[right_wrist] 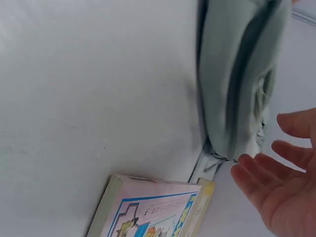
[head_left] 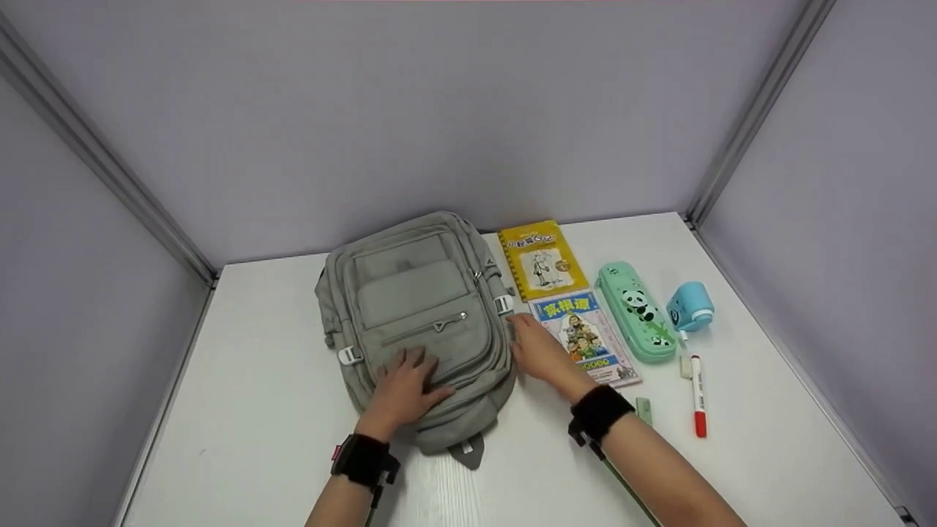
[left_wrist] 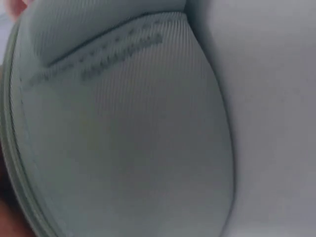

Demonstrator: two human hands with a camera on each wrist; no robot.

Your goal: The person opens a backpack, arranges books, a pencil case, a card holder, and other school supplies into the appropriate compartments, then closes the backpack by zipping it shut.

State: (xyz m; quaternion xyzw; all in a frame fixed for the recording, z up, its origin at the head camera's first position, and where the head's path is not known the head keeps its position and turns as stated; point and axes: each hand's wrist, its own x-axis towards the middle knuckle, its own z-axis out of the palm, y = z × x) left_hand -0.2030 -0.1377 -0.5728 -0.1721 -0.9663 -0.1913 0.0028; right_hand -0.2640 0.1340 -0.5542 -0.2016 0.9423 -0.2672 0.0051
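A grey backpack [head_left: 413, 296] lies on the white table with its front pocket and zips facing up. On its lower front rests my left hand [head_left: 402, 389], fingers spread over the fabric. My right hand [head_left: 540, 350] is at the bag's right side, just below a white buckle [head_left: 504, 304]. In the right wrist view its loosely bent fingers [right_wrist: 256, 173] hold nothing and are close to the bag's edge; whether they touch it I cannot tell. Grey bag fabric [left_wrist: 133, 133] fills most of the left wrist view, where the left hand is barely visible.
Right of the bag lie a yellow spiral notebook [head_left: 545, 260], a colourful comic book [head_left: 582, 337] and a green panda pencil case [head_left: 637, 311]. Farther right are a blue bottle-like object [head_left: 690, 306], a red-capped marker [head_left: 699, 395] and a small green block [head_left: 643, 411]. Panels [head_left: 439, 110] enclose the table.
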